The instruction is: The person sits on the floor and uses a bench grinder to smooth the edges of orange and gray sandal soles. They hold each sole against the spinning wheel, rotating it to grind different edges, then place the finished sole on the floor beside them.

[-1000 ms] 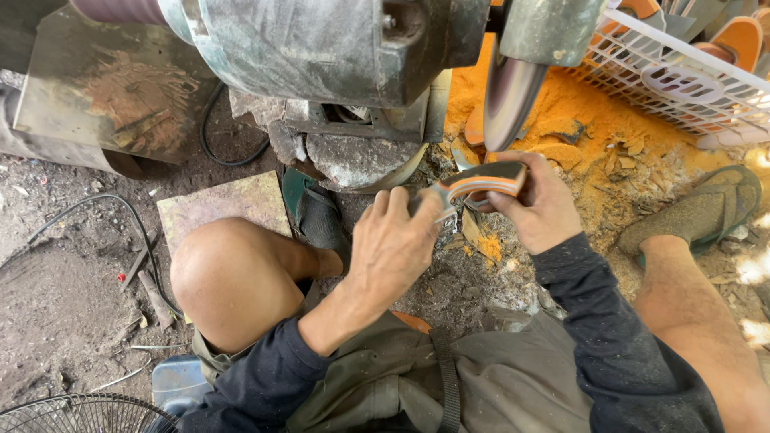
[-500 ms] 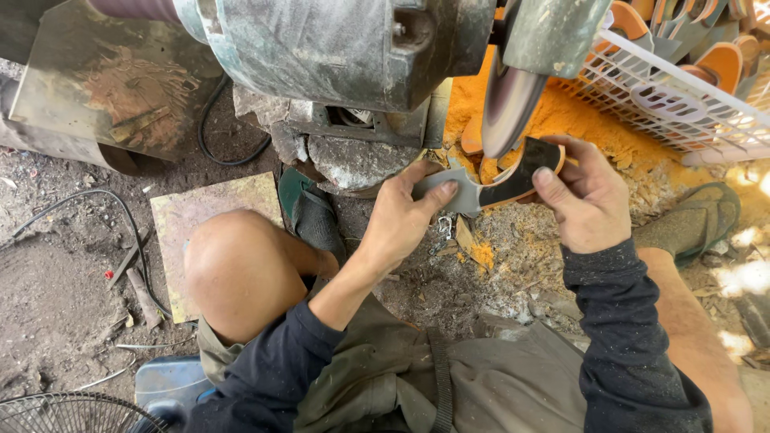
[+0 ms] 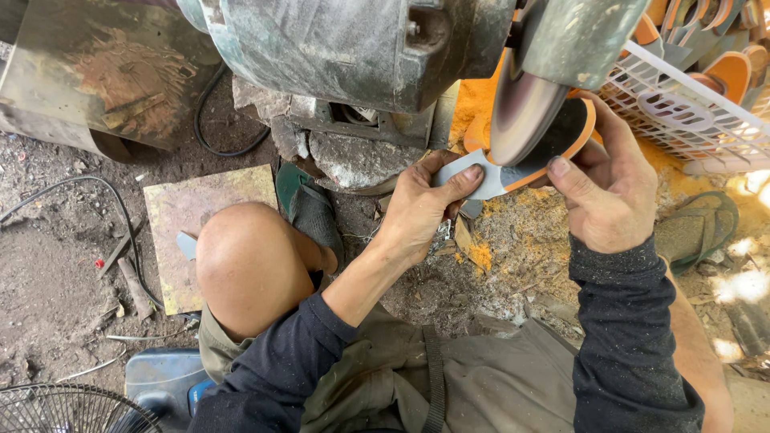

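Both my hands hold one flat sole-shaped piece [image 3: 561, 144], dark on its face with an orange rim and a grey tip. My left hand [image 3: 421, 204] pinches the grey tip from the left. My right hand [image 3: 609, 188] grips the orange end from the right. The piece's edge lies against the blurred, spinning grinding wheel [image 3: 520, 108] of a large grey-green bench motor [image 3: 353, 44]. A metal guard [image 3: 573, 36] covers the top of the wheel.
A white plastic basket [image 3: 682, 104] with several orange-rimmed pieces stands at the upper right. Orange dust [image 3: 481, 256] lies on the ground below the wheel. My bare knee [image 3: 245, 256] is at centre left, a sandal [image 3: 698, 228] at right, a fan grille [image 3: 64, 409] at bottom left.
Both hands have lifted the piece up and to the right, from below the motor to the grinding wheel, and it now touches the wheel.
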